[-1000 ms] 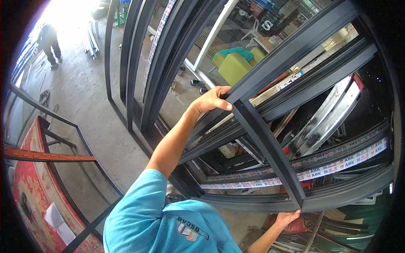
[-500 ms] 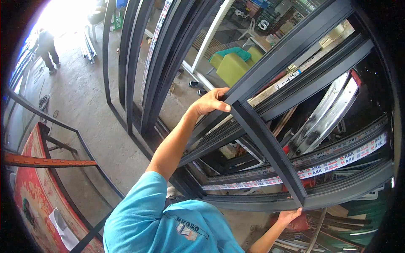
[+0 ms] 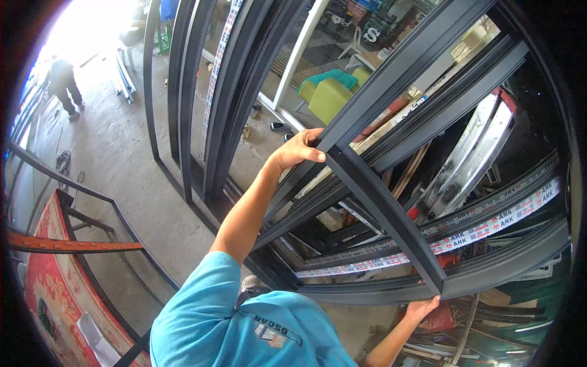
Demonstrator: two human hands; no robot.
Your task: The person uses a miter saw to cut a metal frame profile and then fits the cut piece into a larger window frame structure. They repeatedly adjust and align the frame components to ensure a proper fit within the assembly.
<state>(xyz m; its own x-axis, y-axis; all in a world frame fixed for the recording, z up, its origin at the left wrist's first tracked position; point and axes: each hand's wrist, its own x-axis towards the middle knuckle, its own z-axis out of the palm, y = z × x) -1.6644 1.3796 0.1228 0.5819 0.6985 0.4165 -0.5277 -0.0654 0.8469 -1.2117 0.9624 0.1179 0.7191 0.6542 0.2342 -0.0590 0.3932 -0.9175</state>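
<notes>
My left hand (image 3: 298, 150) is closed around a bar of a large dark grey metal window frame (image 3: 391, 217), where a crossbar meets a long side bar. The thumb lies over the edge and the fingers go behind it. Lower right, my right hand (image 3: 420, 308) grips the crossbar's other end from below, at the opposite long bar. Most of its fingers are hidden behind the bar. The frame is tilted in front of my body. Directly behind it are more dark frames, one bearing a white printed protective strip (image 3: 458, 240).
Dark upright frames (image 3: 186, 92) stand at upper left. A red patterned panel (image 3: 55, 275) and an orange bar (image 3: 73, 244) are at the left. A person (image 3: 63, 85) stands far off near bright light. Beyond glass sits a green chair (image 3: 330, 101). Long scraps (image 3: 471, 330) lie lower right.
The upper part of the held frame and my left hand have shifted slightly left in view, with the background. Both hands keep their grip.
</notes>
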